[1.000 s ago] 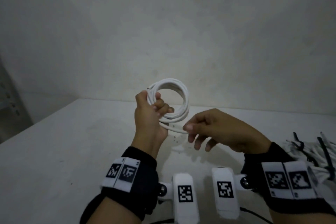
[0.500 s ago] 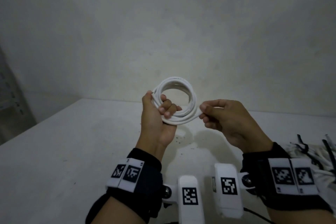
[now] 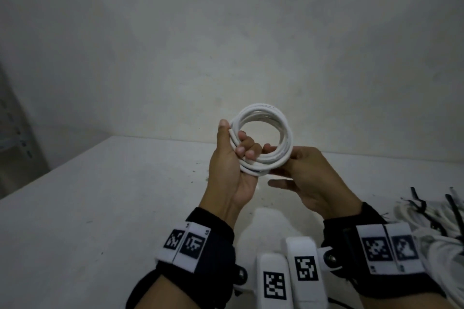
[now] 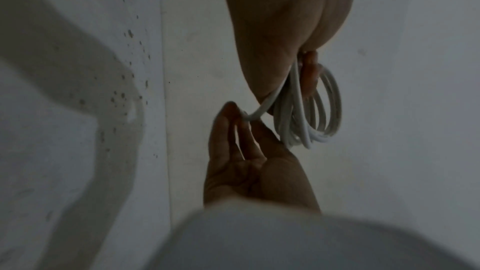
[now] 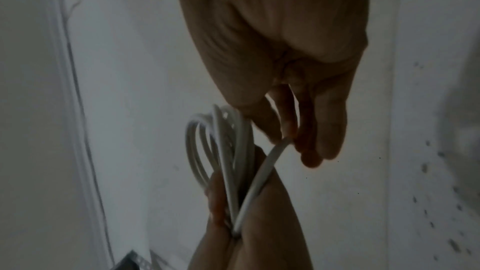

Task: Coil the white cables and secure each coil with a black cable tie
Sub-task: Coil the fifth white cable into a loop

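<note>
A white cable coil (image 3: 285, 130) of several loops is held upright above the white table (image 3: 100, 208). My left hand (image 3: 238, 155) grips the coil's left side, fingers curled through the ring. My right hand (image 3: 296, 170) pinches the cable's loose end at the coil's lower right. In the left wrist view the coil (image 4: 330, 106) hangs from the left hand (image 4: 291, 34), and the right hand (image 4: 233, 114) pinches the free end. In the right wrist view the right hand (image 5: 293, 137) pinches that end beside the coil (image 5: 207, 151). No black tie is on this coil.
A heap of white cable coils (image 3: 434, 218) bound with black ties (image 3: 454, 211) lies at the table's right edge. A grey wall (image 3: 226, 32) rises behind the table. A shelf unit (image 3: 17, 138) stands at the far left.
The right hand carried the cable's loose end from below the coil up to its right side and down to its lower edge. The left hand kept its grip and both hands rose slightly.
</note>
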